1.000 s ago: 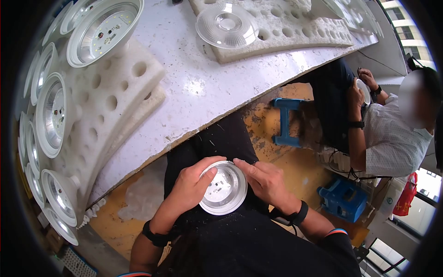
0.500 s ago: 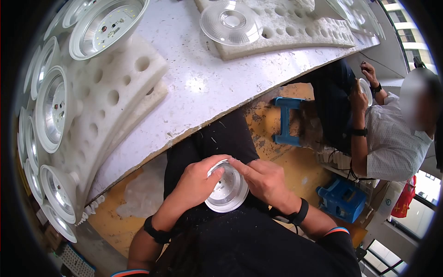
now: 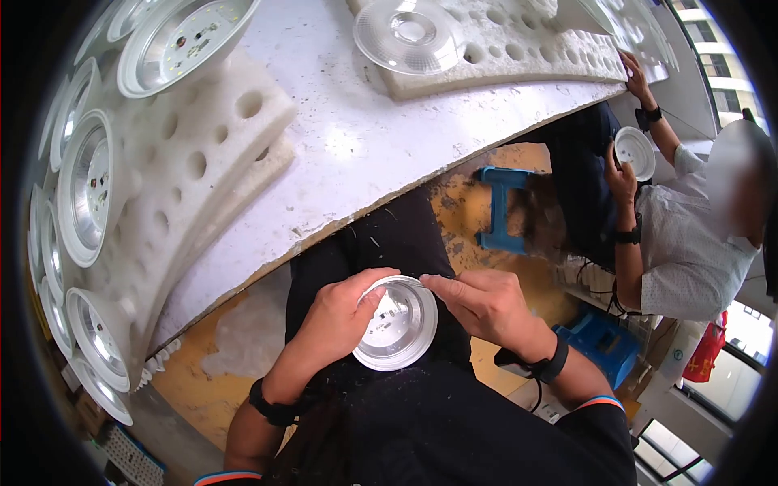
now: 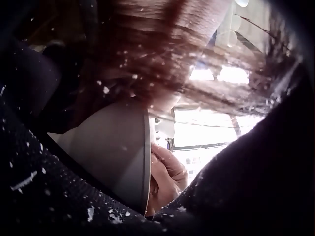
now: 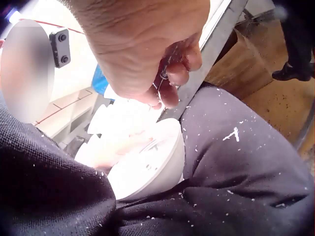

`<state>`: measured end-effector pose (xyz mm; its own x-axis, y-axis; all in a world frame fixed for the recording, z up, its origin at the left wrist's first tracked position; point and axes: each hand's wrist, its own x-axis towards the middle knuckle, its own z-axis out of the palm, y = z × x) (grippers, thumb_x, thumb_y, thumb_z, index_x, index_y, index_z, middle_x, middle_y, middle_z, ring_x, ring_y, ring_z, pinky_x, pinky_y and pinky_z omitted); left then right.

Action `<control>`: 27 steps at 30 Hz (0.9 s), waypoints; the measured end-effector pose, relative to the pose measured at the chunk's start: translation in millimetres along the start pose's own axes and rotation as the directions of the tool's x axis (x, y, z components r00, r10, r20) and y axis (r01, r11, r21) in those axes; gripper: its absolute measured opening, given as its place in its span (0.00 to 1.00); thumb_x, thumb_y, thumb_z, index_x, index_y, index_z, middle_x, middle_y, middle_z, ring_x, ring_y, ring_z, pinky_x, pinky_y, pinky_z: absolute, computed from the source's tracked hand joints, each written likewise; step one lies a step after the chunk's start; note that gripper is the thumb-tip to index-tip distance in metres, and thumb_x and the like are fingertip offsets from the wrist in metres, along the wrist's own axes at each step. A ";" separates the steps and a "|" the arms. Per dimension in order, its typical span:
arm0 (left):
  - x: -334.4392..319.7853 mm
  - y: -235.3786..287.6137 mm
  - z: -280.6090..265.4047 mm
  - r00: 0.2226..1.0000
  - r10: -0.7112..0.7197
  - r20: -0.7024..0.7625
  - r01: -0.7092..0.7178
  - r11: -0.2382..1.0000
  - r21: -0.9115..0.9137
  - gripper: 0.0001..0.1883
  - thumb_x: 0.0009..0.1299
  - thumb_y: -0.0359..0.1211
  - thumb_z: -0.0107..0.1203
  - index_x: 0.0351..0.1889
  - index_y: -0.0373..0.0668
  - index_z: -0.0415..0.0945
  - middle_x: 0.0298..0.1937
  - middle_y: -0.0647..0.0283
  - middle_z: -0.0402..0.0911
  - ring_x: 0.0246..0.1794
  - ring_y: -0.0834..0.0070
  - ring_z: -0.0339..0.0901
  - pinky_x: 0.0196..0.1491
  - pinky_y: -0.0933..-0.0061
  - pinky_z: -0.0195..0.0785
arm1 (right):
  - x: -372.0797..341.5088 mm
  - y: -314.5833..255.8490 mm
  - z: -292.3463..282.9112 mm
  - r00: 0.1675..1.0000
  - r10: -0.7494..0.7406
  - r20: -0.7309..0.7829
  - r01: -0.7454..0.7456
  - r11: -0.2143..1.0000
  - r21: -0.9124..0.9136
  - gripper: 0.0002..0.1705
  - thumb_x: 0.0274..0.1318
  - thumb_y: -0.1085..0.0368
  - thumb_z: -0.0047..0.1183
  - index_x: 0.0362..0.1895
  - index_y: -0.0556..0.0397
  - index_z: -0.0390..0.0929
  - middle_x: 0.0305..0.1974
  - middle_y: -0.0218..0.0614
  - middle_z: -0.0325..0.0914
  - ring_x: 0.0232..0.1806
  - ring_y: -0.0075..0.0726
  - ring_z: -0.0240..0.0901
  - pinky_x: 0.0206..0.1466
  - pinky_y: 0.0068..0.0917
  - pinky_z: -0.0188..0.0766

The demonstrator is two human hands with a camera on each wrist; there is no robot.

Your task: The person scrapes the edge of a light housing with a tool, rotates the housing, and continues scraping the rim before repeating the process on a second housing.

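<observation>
A round white lamp housing (image 3: 401, 338) with a shiny inner wall and a small circuit board lies over the lap in the head view. My left hand (image 3: 331, 324) grips its left rim, thumb over the edge. At the upper right rim is my right hand (image 3: 490, 309), its fingertips bent together. The right wrist view shows that hand (image 5: 147, 49) above the housing (image 5: 170, 164), pinching a small, thin metal thing (image 5: 164, 75) that I cannot identify. In the left wrist view the housing's smooth outer side (image 4: 110, 152) faces the camera.
Holed foam blocks (image 3: 207, 138) on the white table (image 3: 340, 162) carry several lamp housings (image 3: 87, 188). A clear lens disc (image 3: 405, 40) rests at the far block's edge. Blue stools (image 3: 504, 209) stand on the floor. Another person (image 3: 689, 243) sits at the right with a white housing.
My right hand has shifted right, its fingertips now just off the rim. The housing faces up more openly than half a second ago. The other person's far hand has reached to the table.
</observation>
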<state>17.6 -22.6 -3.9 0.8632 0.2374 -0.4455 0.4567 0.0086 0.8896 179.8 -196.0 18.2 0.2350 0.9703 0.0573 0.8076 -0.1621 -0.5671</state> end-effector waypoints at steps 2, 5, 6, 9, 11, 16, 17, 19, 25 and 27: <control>0.2 0.0 1.0 0.999 0.041 -0.018 -0.041 0.999 0.025 0.14 0.73 0.28 0.49 0.55 0.40 0.75 0.42 0.48 0.83 0.43 0.53 0.83 0.45 0.63 0.75 | 1.4 -0.2 -3.6 1.000 0.011 0.018 -0.011 1.000 -0.021 0.22 0.47 0.69 0.63 0.51 0.43 0.82 0.17 0.27 0.64 0.18 0.31 0.68 0.19 0.30 0.63; -1.2 2.4 0.1 1.000 0.024 -0.018 -0.023 0.998 0.051 0.14 0.74 0.30 0.48 0.54 0.39 0.77 0.41 0.53 0.84 0.41 0.67 0.84 0.44 0.70 0.74 | 2.7 -0.1 -3.0 0.999 0.008 0.049 -0.008 1.000 -0.016 0.21 0.48 0.69 0.62 0.50 0.43 0.82 0.18 0.28 0.65 0.18 0.31 0.69 0.20 0.30 0.65; -1.3 2.8 0.0 1.000 0.022 -0.020 -0.021 0.998 0.051 0.14 0.74 0.30 0.48 0.54 0.39 0.77 0.41 0.53 0.84 0.41 0.67 0.84 0.44 0.70 0.74 | 2.8 -0.6 -2.5 0.997 0.023 0.067 -0.021 0.999 -0.032 0.20 0.48 0.68 0.62 0.49 0.44 0.82 0.19 0.29 0.67 0.19 0.33 0.71 0.20 0.30 0.66; -0.4 5.1 0.7 0.996 0.085 -0.031 -0.082 0.993 0.085 0.13 0.73 0.30 0.49 0.53 0.38 0.77 0.40 0.51 0.84 0.40 0.63 0.84 0.44 0.69 0.75 | 4.2 -8.0 -7.2 0.989 0.075 0.128 -0.067 0.995 -0.069 0.17 0.49 0.68 0.60 0.47 0.45 0.81 0.20 0.31 0.71 0.21 0.36 0.74 0.22 0.31 0.69; 1.1 7.7 1.6 0.996 0.082 -0.028 -0.078 0.989 0.123 0.13 0.72 0.29 0.49 0.51 0.37 0.78 0.39 0.51 0.84 0.39 0.60 0.84 0.43 0.68 0.75 | 7.7 -14.8 -15.8 0.979 0.116 0.166 -0.101 0.991 -0.091 0.16 0.49 0.68 0.58 0.46 0.46 0.81 0.21 0.33 0.72 0.22 0.38 0.76 0.23 0.32 0.70; 12.3 4.1 5.3 0.999 0.041 0.028 -0.046 0.978 0.205 0.13 0.70 0.28 0.50 0.50 0.37 0.78 0.40 0.50 0.83 0.40 0.57 0.84 0.43 0.66 0.75 | 11.8 -16.3 -19.6 0.911 0.177 0.374 -0.094 0.969 -0.228 0.19 0.49 0.71 0.52 0.48 0.49 0.79 0.25 0.34 0.75 0.25 0.41 0.78 0.25 0.33 0.73; 15.7 0.9 6.3 0.999 0.031 0.035 -0.038 0.967 0.250 0.13 0.70 0.28 0.50 0.50 0.37 0.78 0.40 0.49 0.83 0.41 0.57 0.84 0.43 0.65 0.74 | 11.4 -13.8 -14.4 0.910 0.178 0.374 -0.095 0.969 -0.230 0.19 0.49 0.71 0.52 0.48 0.49 0.79 0.25 0.34 0.75 0.25 0.41 0.78 0.25 0.33 0.73; 22.7 -2.8 6.4 0.998 0.042 0.043 -0.052 0.966 0.253 0.13 0.70 0.28 0.50 0.50 0.37 0.78 0.41 0.49 0.83 0.41 0.56 0.83 0.43 0.65 0.74 | 10.4 -4.6 1.9 0.962 0.125 0.242 -0.093 0.986 -0.140 0.20 0.50 0.70 0.54 0.51 0.48 0.78 0.27 0.34 0.76 0.25 0.40 0.78 0.25 0.34 0.73; 26.1 -8.2 0.5 0.998 -0.023 0.051 0.015 0.989 0.147 0.13 0.70 0.29 0.50 0.50 0.37 0.78 0.42 0.49 0.84 0.42 0.55 0.83 0.45 0.64 0.74 | 8.6 4.2 26.3 0.989 0.093 0.112 -0.095 0.995 0.011 0.19 0.53 0.68 0.56 0.51 0.46 0.78 0.26 0.34 0.75 0.23 0.41 0.76 0.24 0.34 0.72; 24.5 -6.5 2.4 0.998 0.001 0.068 -0.011 0.989 0.145 0.13 0.71 0.29 0.49 0.50 0.37 0.78 0.42 0.49 0.84 0.42 0.55 0.83 0.45 0.65 0.74 | -4.2 6.7 15.6 0.975 0.149 0.164 -0.149 0.989 -0.016 0.18 0.53 0.68 0.56 0.50 0.46 0.79 0.26 0.34 0.76 0.23 0.41 0.76 0.24 0.34 0.72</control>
<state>36.2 -19.2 -20.8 0.8762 0.1711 -0.4504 0.4737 -0.1348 0.8703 175.8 -198.4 1.3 0.2609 0.9514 -0.1635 0.7724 -0.3073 -0.5559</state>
